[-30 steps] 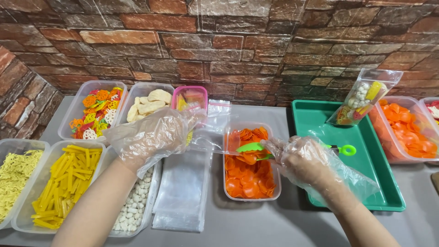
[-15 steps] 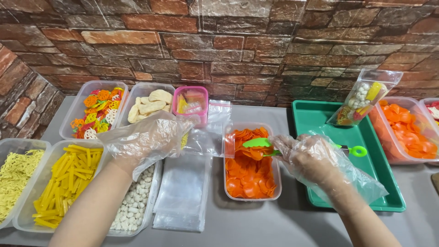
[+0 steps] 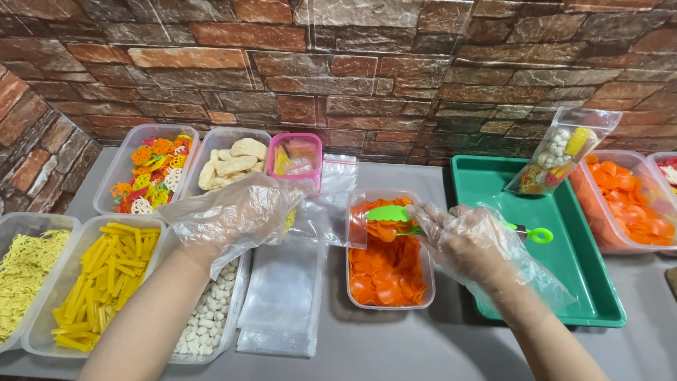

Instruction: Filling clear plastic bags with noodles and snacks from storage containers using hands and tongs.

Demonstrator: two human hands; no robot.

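Observation:
Both my hands wear loose clear plastic gloves. My left hand (image 3: pixel 233 215) holds a small clear plastic bag (image 3: pixel 326 204) open, just left of a clear tub of orange round crackers (image 3: pixel 388 271). My right hand (image 3: pixel 474 243) grips a green scoop (image 3: pixel 388 213) by its handle, whose ringed end (image 3: pixel 540 236) sticks out to the right. The scoop's bowl sits over the far end of the orange tub, carrying a few orange crackers and pointing toward the bag's mouth.
A stack of flat clear bags (image 3: pixel 282 296) lies beside the tub. Left are tubs of yellow sticks (image 3: pixel 106 271), white pellets (image 3: pixel 211 317), yellow noodles (image 3: pixel 21 271), coloured wheels (image 3: pixel 151 173), pale chips (image 3: pixel 229 162) and a pink box (image 3: pixel 296 156). A green tray (image 3: pixel 564 282) holds a filled bag (image 3: pixel 560 155).
My right hand has lifted the green scoop out of the orange crackers and swung it left toward the bag. My left hand has kept the bag nearly still.

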